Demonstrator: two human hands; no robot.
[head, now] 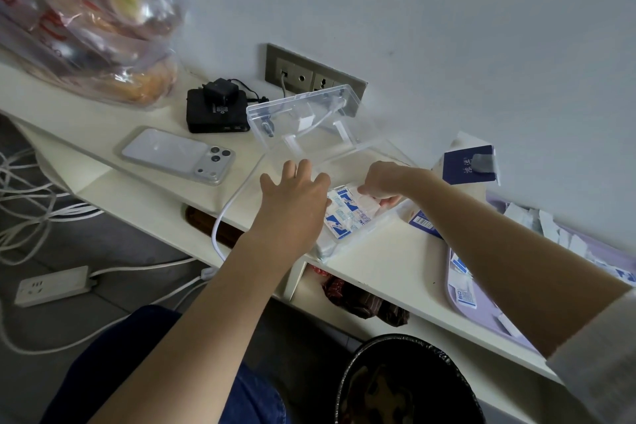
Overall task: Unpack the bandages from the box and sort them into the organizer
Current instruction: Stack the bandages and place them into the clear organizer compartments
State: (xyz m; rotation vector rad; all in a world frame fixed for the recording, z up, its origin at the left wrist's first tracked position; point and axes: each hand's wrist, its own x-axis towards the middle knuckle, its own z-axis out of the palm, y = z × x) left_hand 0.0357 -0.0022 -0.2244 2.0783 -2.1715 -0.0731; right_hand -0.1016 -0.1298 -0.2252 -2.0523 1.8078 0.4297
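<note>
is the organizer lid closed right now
No, the clear lid stands raised at the back of the organizer, leaving the bandages inside uncovered.

A pale grey-white painted wall (447, 27) rises behind a cream-white counter (371, 251), with a grey metal socket panel (299, 74) set into the wall just above the counter. Soft, even light falls across the wall. Below, on the dark grey floor (103, 244), lie loose white cables (27, 203) and a white power strip (51, 286), and a round black bin (406, 385) stands near the counter's front edge.
</note>
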